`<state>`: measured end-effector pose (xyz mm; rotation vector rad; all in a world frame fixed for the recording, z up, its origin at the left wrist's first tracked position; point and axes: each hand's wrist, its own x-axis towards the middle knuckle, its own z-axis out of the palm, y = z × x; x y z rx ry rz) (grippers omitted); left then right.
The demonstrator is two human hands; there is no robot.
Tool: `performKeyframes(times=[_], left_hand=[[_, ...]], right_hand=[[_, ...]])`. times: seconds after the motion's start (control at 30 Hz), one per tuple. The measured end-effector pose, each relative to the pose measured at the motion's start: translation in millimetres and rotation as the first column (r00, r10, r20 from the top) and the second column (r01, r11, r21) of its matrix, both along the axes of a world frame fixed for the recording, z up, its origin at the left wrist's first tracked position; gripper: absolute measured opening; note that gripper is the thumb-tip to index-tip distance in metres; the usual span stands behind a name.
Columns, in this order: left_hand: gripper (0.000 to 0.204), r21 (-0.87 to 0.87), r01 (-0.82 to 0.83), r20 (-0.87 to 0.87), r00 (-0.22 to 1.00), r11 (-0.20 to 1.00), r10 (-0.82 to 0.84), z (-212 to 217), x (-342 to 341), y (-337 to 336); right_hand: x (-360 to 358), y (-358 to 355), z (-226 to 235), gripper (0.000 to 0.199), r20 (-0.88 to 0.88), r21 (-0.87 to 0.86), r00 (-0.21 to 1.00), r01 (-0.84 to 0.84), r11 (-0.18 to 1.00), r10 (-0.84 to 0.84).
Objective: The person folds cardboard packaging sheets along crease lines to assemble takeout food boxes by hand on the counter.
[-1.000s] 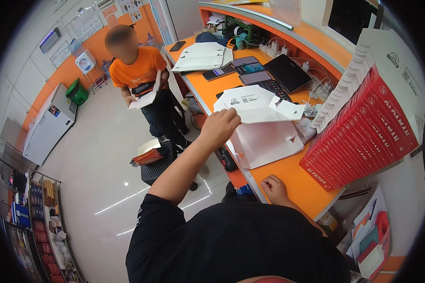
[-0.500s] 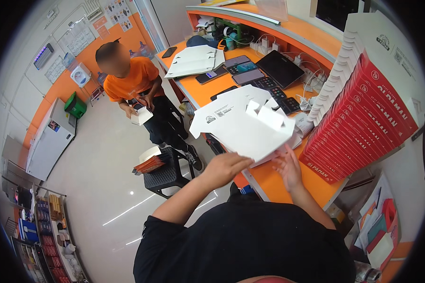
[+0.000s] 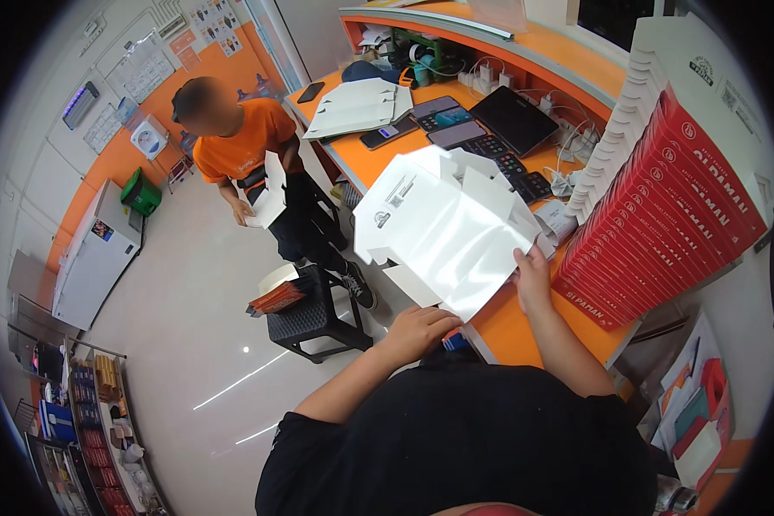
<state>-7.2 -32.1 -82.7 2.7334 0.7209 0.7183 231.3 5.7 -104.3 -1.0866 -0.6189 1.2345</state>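
Both hands grasp flat white carton blank (image 3: 443, 228), held above orange tabletop (image 3: 512, 322) edge: L hand (image 3: 421, 327) at lower edge, R hand (image 3: 531, 277) at right edge. Red carton stack (image 3: 662, 215) just beside.

Flat white carton blank (image 3: 443, 228), up off the counter!
Unfolded, flaps splayed at its top, tilted above the orange counter's edge.

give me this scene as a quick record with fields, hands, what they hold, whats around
left hand: at the near edge of the flat white carton sheet
right hand: grips the sheet's right edge
surface: orange counter
right of sheet: stack of red and white flat cartons
behind: tablet, phones
nearby: person in orange shirt holding a white carton
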Motion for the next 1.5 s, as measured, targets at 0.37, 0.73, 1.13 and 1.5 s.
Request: performKeyframes(times=[0.37, 0.73, 1.13, 1.5], left_hand=[[0.016, 0.244, -0.145, 0.04, 0.989, 0.959, 0.14, 6, -9, 6], [0.019, 0.077, 0.0, -0.042, 0.999, 0.997, 0.003, -1, 0, 4], [0.048, -0.612, 0.768, 0.667, 0.373, 0.189, 0.645, 81, -20, -3], [0.022, -0.551, -0.008, 0.702, 0.536, 0.835, 0.469, 87, -10, -24]], right_hand=[[5, -11, 32, 0.026, 0.249, 0.453, 0.925, 0.151, 0.879, -0.287], [19, -28, 54, 0.019, 0.629, 0.57, 0.636, 0.015, 0.822, -0.447], [-33, -45, 112, 0.027, 0.571, 0.688, 0.377, -0.705, 0.174, -0.729], [-52, -55, 77, 0.032, 0.722, 0.692, 0.516, -0.525, 0.495, -0.462]])
